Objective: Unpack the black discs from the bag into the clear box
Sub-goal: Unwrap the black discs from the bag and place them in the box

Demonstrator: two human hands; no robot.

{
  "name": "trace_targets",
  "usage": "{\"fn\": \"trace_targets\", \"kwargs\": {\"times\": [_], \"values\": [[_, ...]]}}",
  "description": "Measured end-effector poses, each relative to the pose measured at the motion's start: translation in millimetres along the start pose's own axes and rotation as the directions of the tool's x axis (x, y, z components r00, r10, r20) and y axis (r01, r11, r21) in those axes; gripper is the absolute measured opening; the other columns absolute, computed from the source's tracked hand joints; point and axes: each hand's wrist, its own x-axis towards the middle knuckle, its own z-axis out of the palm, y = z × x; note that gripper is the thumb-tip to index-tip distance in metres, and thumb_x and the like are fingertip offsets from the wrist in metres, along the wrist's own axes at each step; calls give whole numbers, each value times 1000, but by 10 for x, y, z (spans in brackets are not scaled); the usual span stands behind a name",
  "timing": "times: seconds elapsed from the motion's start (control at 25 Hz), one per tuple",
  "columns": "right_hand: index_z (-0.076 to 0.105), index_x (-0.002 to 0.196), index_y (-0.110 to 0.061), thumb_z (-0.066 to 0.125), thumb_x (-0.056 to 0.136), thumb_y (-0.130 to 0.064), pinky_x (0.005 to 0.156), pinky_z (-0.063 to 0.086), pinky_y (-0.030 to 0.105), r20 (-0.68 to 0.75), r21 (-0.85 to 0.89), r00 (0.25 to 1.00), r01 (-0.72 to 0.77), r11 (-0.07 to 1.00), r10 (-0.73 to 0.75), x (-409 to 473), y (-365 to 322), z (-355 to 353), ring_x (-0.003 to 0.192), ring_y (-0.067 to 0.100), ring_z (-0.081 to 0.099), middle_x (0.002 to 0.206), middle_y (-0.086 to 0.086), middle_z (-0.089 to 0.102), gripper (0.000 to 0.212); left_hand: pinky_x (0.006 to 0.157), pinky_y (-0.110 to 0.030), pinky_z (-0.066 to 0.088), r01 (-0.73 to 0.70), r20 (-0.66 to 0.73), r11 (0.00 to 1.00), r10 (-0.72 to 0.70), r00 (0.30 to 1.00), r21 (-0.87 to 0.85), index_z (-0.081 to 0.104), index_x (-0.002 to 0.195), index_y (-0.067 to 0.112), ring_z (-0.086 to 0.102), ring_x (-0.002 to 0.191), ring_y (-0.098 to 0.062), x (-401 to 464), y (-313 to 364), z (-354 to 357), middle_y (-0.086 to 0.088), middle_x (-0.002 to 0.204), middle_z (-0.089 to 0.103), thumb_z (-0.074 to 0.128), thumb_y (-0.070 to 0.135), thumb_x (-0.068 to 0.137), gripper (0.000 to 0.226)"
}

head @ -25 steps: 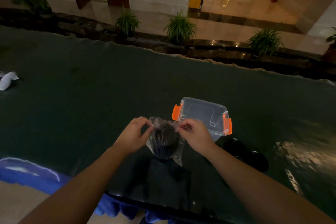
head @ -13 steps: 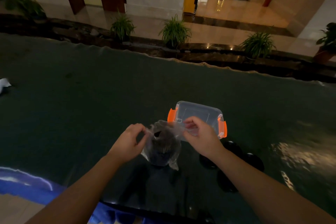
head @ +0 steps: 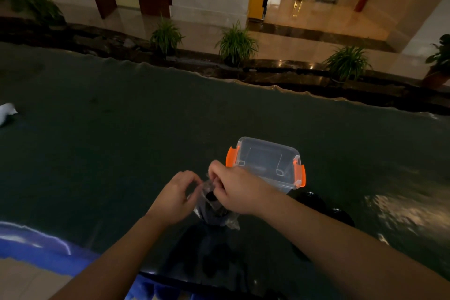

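A small clear plastic bag [head: 214,214] with dark discs inside hangs just above the dark table, near its front edge. My left hand [head: 176,196] pinches the bag's left rim. My right hand [head: 237,190] reaches into the bag's mouth, its fingers curled around a black disc [head: 210,195]. Just behind my right hand stands the clear box [head: 267,165] with orange latches, its opening facing up. A few black discs [head: 314,200] lie on the table to the right of the box, partly hidden by my right forearm.
The dark glossy table [head: 121,141] stretches far to the left and back. A white crumpled object [head: 7,112] lies at its far left edge. A blue cloth [head: 36,246] hangs at the table's front left. Potted plants stand beyond the table.
My hands came closer together at the bag's mouth. The right hand left the bag's right rim and went into the opening, where it now curls around a disc.
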Motion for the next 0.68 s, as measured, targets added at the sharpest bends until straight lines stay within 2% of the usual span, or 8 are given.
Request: {"fn": "trace_targets", "kwargs": {"times": [0.08, 0.12, 0.2, 0.28, 0.32, 0.44, 0.6, 0.68], "values": [[46, 101, -24, 51, 98, -19, 56, 49, 32, 43, -21, 996, -78, 997, 79, 40, 6, 29, 69, 13, 59, 81, -2, 61, 8, 74, -28, 49, 12, -21, 1000, -12, 1000, 5, 62, 94, 20, 57, 90, -8, -63, 9, 18, 7, 91, 62, 65, 15, 93, 6], [49, 103, -22, 53, 98, -18, 59, 50, 33, 84, -65, 990, -104, 992, 109, 63, 18, 52, 74, 16, 60, 87, 0, 63, 8, 76, -29, 49, 6, -24, 1000, -6, 1000, 3, 62, 95, 19, 58, 90, -9, -96, 15, 35, 6, 92, 62, 63, 20, 94, 2], [56, 113, -19, 58, 98, -24, 69, 52, 35, 160, -168, 979, -99, 981, 127, 112, 37, 107, 87, 21, 62, 103, 6, 65, 16, 79, -30, 50, 6, -21, 1000, -6, 1000, -4, 62, 96, 19, 59, 91, -11, -165, 10, 89, 6, 93, 61, 57, 30, 94, 12], [54, 129, -18, 65, 95, -36, 77, 53, 36, 214, -233, 970, -66, 970, 118, 143, 57, 190, 98, 23, 61, 122, 9, 63, 40, 82, -30, 52, 70, -18, 996, -71, 997, -49, 61, 104, 22, 61, 96, -7, -233, -49, 145, 7, 100, 62, 56, 31, 93, 15], [46, 141, -19, 70, 91, -42, 84, 54, 38, 245, -269, 962, -55, 962, 123, 153, 75, 239, 111, 25, 60, 135, 11, 58, 60, 85, -30, 53, 125, -9, 989, -126, 992, -77, 59, 110, 24, 61, 101, -4, -277, -93, 173, 8, 106, 62, 58, 29, 91, 19], [14, 159, -25, 84, 73, -52, 111, 38, 51, 332, -386, 932, -9, 922, 148, 168, 124, 324, 144, 35, 33, 163, 9, 28, 114, 104, -31, 48, 292, 86, 952, -284, 955, -95, 45, 134, 28, 54, 120, -2, -416, -294, 293, 10, 129, 54, 68, 27, 79, 60], [-6, 158, -32, 75, 62, -79, 115, 26, 62, 304, -494, 943, 34, 869, 136, 168, 170, 379, 146, 46, 21, 167, 11, 13, 135, 113, -39, 38, 430, 240, 902, -412, 879, -27, 19, 153, 23, 36, 134, -11, -450, -497, 495, 10, 146, 29, 88, 61, 53, 127], [-9, 157, -33, 70, 57, -86, 112, 24, 69, 287, -484, 948, 18, 875, 139, 159, 179, 384, 145, 49, 20, 167, 12, 13, 138, 114, -43, 38, 441, 267, 897, -420, 867, -21, 13, 156, 26, 32, 136, -12, -395, -559, 590, 8, 151, 25, 90, 74, 39, 148]]}}
